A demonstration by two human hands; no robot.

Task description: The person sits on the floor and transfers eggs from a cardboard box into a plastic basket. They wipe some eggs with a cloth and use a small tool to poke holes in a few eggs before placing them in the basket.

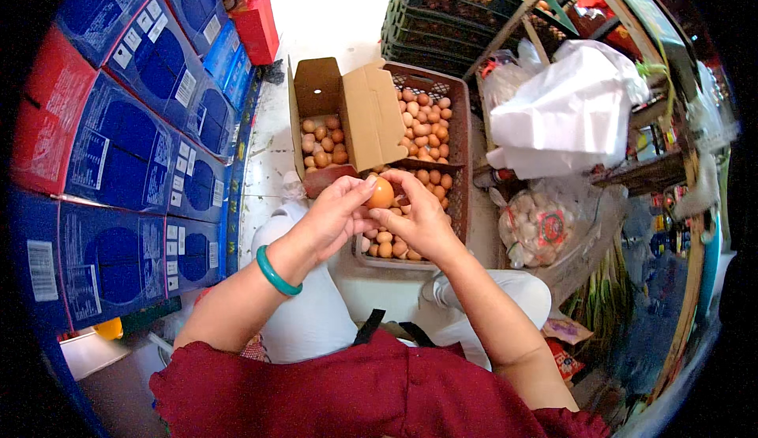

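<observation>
Between the fingertips of my left hand (pixel 340 213) and my right hand (pixel 417 216) is a brown egg (pixel 381 193), touched from both sides. Both hands are over the near part of a brown plastic crate (pixel 466 124), which holds many loose eggs (pixel 423 127). A divider splits the crate into a far and a near section. Beside it on the left stands an open cardboard box (pixel 317 92) with several brown eggs (pixel 323 141) inside. One box flap (pixel 373 112) leans over the crate and hides some of its eggs.
Stacked blue cartons (pixel 118 136) line the left side. Green plastic crates (pixel 438 18) of eggs are stacked at the back. A white plastic bag (pixel 562 106), a bag of garlic bulbs (pixel 536 228) and green onions (pixel 604 290) are on the right, by a wooden frame (pixel 687 319).
</observation>
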